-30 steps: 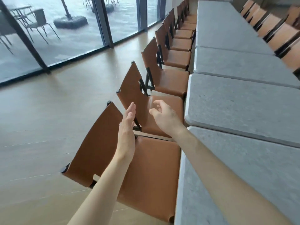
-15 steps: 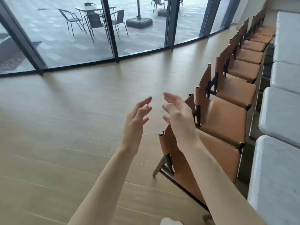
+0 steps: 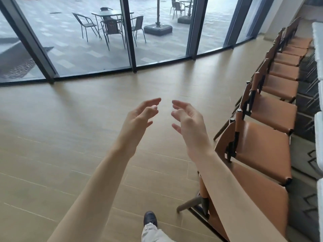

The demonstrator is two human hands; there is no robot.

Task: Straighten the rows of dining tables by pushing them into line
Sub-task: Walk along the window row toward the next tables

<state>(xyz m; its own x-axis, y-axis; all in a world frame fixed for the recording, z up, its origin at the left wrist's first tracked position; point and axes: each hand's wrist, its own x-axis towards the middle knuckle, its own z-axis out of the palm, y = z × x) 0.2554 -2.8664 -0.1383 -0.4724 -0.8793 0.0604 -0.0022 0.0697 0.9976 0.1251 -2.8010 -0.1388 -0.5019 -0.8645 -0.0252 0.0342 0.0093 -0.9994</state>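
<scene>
Left hand point(image 3: 138, 117) and right hand point(image 3: 189, 123) raised over floor point(image 3: 70, 137), grip released, fingers loosely curved, holding nothing. Chairs point(image 3: 262, 149) beside counters point(image 3: 319, 142).

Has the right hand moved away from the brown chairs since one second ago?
Yes. The right hand now hovers over bare floor, left of the chairs.

Wooden floor point(image 3: 87, 137), row of brown chairs point(image 3: 262, 145) standing on it
</scene>
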